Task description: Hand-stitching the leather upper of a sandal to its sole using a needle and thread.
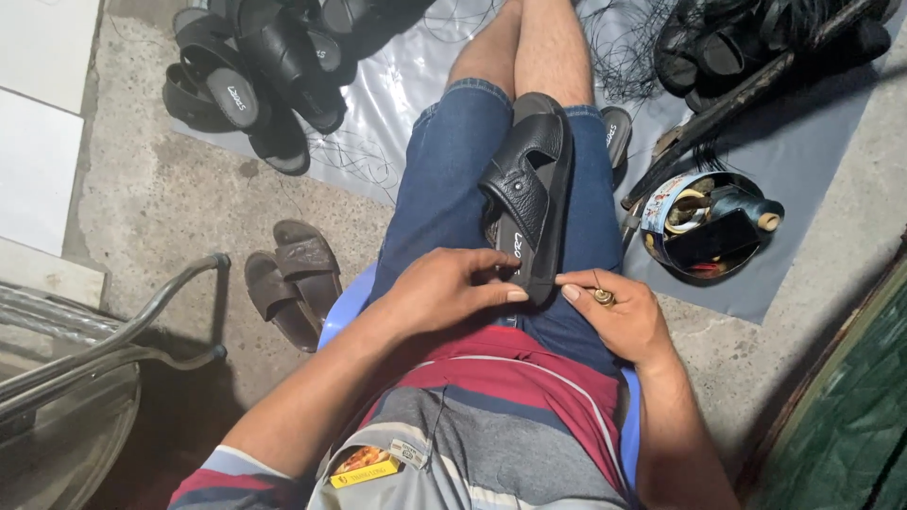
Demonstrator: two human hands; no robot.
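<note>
Head view, frame centre: left hand (444, 288) pinches a black sandal (529, 194) steady on the lap while right hand (619, 316) grips a small tool (602, 296) at its heel.

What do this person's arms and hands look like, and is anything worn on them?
Both arms are bare from the short sleeves down. The left hand and right hand wear no gloves, and no watch or bracelet shows on either wrist. The short-sleeved striped shirt has bands of grey, dark red, white and blue; its left sleeve hem shows at the lower edge. Fingernails look short and plain.
</note>
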